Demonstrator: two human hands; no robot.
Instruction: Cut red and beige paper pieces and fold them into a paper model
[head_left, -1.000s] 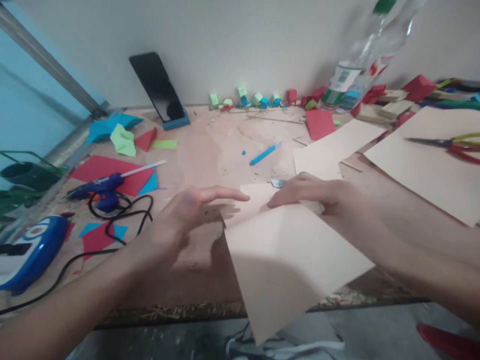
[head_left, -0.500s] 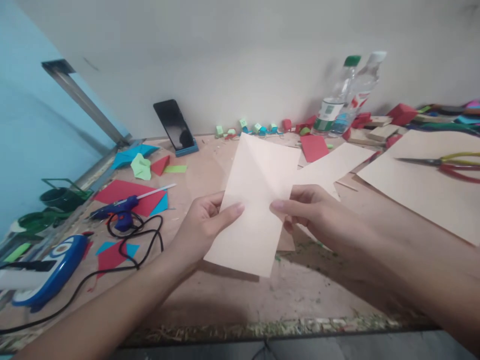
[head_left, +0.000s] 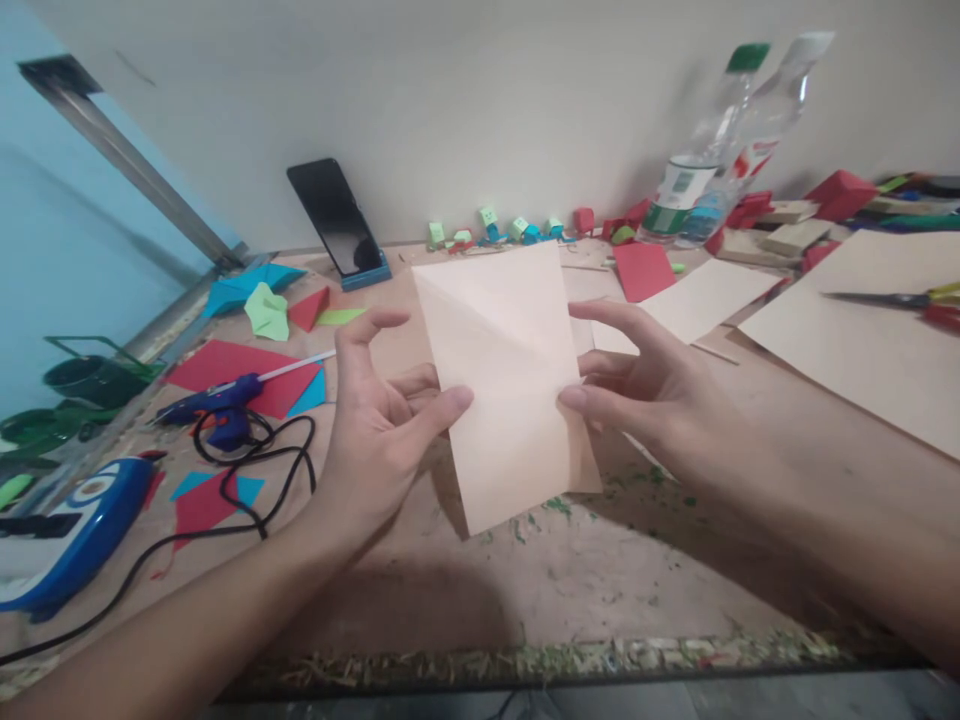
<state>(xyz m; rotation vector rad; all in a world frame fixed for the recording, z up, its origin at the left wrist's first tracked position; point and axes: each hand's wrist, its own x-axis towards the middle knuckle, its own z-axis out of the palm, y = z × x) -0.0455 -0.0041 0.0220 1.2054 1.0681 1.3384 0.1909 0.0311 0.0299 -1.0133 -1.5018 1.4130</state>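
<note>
A cream sheet of paper (head_left: pixel 506 400) is held up above the table between my two hands, with a diagonal crease across its upper part. My left hand (head_left: pixel 386 410) pinches its left edge, thumb in front and other fingers behind, the index finger raised off the sheet. On the opposite edge my right hand (head_left: pixel 637 375) grips in the same way, its index finger stretched out along the side. The fingers behind the paper are partly hidden. A flap shows at the sheet's lower right corner.
To the left lie a blue glue gun (head_left: pixel 225 400) with its black cord and folded coloured papers. A phone (head_left: pixel 337 220) leans in a stand at the back. Two plastic bottles (head_left: pixel 679 190) stand back right, near scissors (head_left: pixel 892 300) on a large cream sheet (head_left: pixel 862 350).
The sheet has turned anticlockwise, its top edge now nearly level. Both index fingers have lifted from it. The camera view has shifted slightly.
</note>
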